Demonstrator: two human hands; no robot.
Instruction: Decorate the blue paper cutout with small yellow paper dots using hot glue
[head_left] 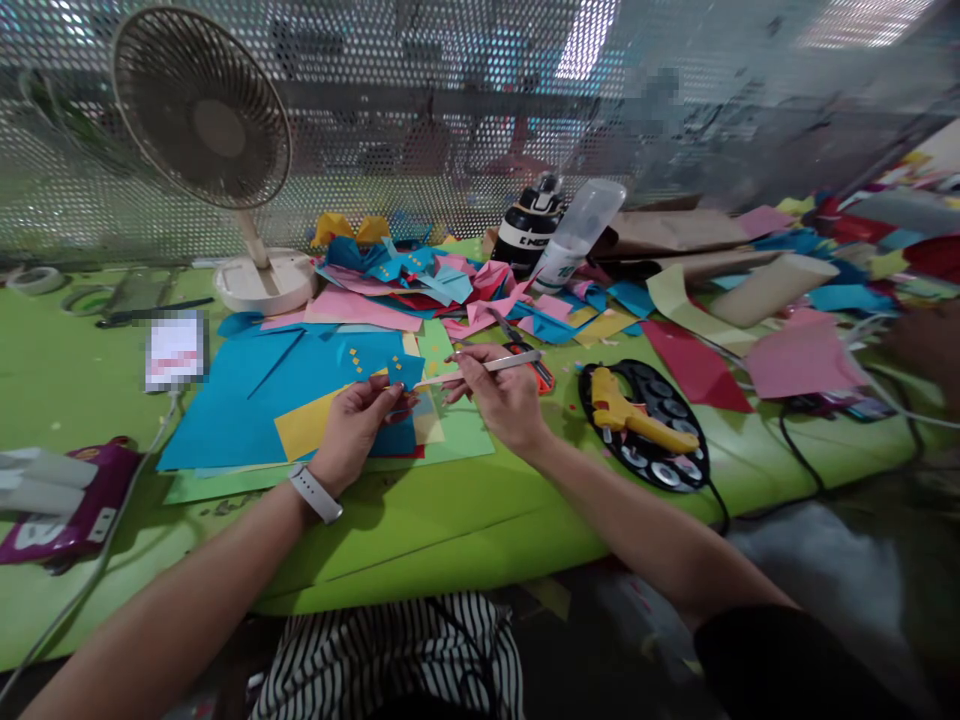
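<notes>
My left hand, wearing a pale watch, is closed with thumb and fingertips pinching a small piece of blue paper that bears tiny yellow squares. Between the fingers of my right hand is a slim pale pair of tweezers, its tip pointing left to the edge of that piece. Whether the tip touches it is too small to tell. Under my hands lie large blue sheets, a yellow strip and light green paper. More tiny yellow squares show just left of the held piece.
Orange-handled scissors lie beyond my right hand. A yellow glue gun rests on a black palette to the right. Behind are paper scraps, a black bottle, a clear bottle and a fan.
</notes>
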